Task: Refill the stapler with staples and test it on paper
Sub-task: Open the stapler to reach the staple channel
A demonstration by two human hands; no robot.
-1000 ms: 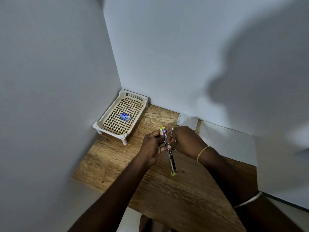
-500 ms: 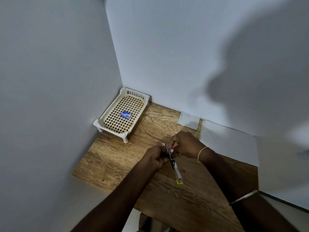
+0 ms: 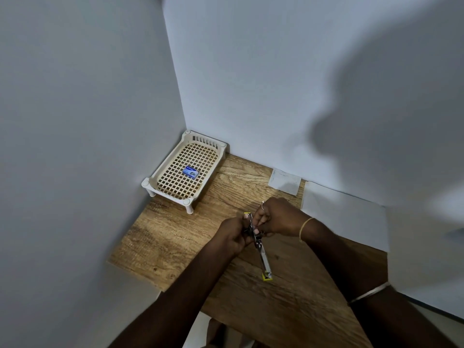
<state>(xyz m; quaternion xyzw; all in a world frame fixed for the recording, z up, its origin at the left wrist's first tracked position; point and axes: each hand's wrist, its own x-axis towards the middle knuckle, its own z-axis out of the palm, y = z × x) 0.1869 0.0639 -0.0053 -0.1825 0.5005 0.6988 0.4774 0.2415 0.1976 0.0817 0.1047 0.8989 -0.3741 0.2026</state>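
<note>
A small metal stapler [image 3: 262, 257] with yellow ends is swung open above the wooden table [image 3: 175, 237]. Its long arm points toward me, its far yellow tip showing between my hands. My left hand [image 3: 234, 234] grips the stapler near its hinge from the left. My right hand [image 3: 276, 217] pinches the same spot from the right; whether it holds staples is hidden. A blue staple box [image 3: 190, 171] lies in the cream lattice tray [image 3: 160, 177] in the corner. A large white paper sheet [image 3: 344, 217] and a small paper piece [image 3: 285, 181] lie by the back wall.
White walls close the table on the left and at the back. The table's near-left edge [image 3: 135, 275] drops off to the floor. A dark shadow falls on the back wall at the right.
My hands and the stapler dropped lower and toward me after the first frame. Since half a second ago they have barely moved.
</note>
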